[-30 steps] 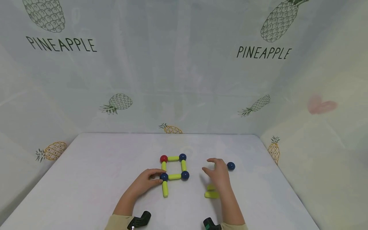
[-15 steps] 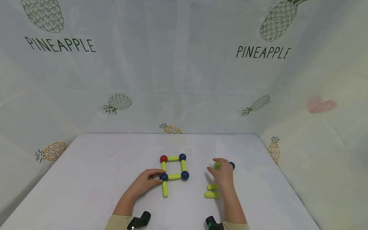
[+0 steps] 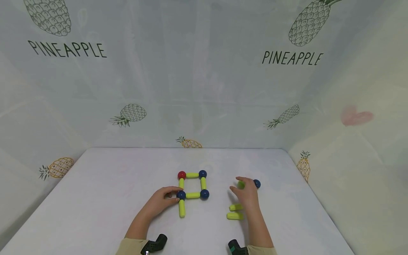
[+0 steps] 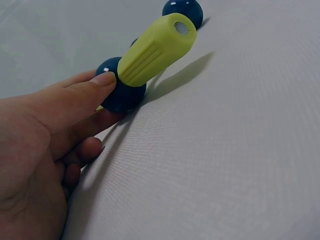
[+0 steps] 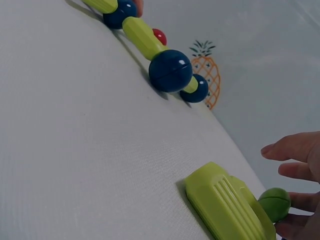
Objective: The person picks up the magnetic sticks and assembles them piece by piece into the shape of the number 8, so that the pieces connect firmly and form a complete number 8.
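In the head view my left hand (image 3: 160,203) pinches a dark blue ball (image 3: 181,195) between thumb and fingers. That ball is the near-left corner of a square of lime-green rods with balls at its corners. A single rod (image 3: 182,209) sticks out from it toward me, its metal tip (image 4: 181,28) showing in the left wrist view. My right hand (image 3: 248,196) reaches beside a green ball (image 3: 241,184), thumb and index finger spread apart. In the right wrist view the green ball (image 5: 275,204) overlaps the lower fingers, and none wrap it.
A red ball (image 3: 181,175) marks the square's far-left corner; blue balls (image 3: 204,194) sit at the other two. Two loose lime rods (image 3: 235,216) lie left of my right forearm. Another blue ball (image 3: 257,183) sits beyond the right hand. A pineapple-print curtain (image 3: 204,88) hangs behind the table.
My right hand has shifted right, bringing the green ball and more of the loose rods into sight. The pinched corner and its rod have moved very slightly forward and left.
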`<state>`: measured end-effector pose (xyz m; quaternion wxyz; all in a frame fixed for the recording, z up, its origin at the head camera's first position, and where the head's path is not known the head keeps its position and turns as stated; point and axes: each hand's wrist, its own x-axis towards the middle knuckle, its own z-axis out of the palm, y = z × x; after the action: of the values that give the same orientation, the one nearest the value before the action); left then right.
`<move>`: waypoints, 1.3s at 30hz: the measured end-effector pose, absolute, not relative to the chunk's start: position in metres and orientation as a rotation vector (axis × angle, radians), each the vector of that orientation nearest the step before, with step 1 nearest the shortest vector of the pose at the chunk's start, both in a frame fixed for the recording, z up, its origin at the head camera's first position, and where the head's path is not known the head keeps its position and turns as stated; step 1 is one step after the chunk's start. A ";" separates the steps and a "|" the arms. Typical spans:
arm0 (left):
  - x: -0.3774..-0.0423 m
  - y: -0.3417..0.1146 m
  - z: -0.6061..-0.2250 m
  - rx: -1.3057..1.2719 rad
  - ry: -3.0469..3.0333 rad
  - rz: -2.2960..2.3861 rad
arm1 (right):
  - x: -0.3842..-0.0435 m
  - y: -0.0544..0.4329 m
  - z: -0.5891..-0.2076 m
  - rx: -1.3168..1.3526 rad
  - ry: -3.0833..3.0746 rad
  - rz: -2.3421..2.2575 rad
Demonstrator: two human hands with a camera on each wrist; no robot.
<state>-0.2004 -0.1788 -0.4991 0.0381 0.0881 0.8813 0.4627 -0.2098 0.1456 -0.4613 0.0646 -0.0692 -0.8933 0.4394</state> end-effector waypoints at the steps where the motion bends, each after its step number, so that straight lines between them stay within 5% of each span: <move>1: -0.200 -0.179 -0.499 0.267 2.705 1.423 | -0.210 0.145 -0.462 -0.217 -2.697 1.335; 39: -0.201 -0.177 -0.500 0.207 2.715 1.437 | -0.213 0.141 -0.468 -0.300 -2.670 1.490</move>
<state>-0.2012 -0.1768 -0.4998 0.0314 0.0673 0.8813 0.4667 -0.2132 0.1407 -0.4682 0.0347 -0.0977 -0.8685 0.4848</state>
